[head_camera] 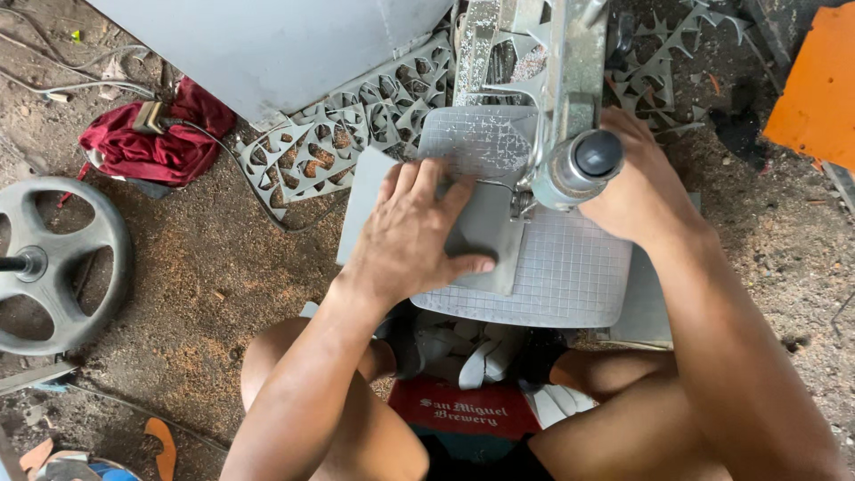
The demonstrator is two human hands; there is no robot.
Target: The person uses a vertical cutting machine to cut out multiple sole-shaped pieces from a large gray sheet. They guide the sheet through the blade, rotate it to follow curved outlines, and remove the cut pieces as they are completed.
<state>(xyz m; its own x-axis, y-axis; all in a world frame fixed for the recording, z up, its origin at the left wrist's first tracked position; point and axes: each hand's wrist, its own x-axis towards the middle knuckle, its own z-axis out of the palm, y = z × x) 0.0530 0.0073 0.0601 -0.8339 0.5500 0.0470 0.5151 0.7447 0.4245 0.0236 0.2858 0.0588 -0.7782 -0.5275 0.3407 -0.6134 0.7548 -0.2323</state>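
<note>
My left hand (pixel 412 233) lies flat, fingers spread, on a grey metal sheet (pixel 370 191) that rests on the gridded steel bed (pixel 570 276) of a press machine (pixel 570 98). My right hand (pixel 639 183) is wrapped around the machine's lever behind its round grey knob (pixel 583 162). The punch head stands just above the sheet's far edge. The fingers of my right hand are hidden behind the knob and the frame.
Punched-out scrap sheets (pixel 329 142) with leaf-shaped holes lie on the dirt floor behind the machine. A red cloth (pixel 147 142) with a cable lies at left, a grey wheel (pixel 53 263) at far left. An orange panel (pixel 819 80) is at top right. White cut pieces (pixel 472 352) sit under the bed.
</note>
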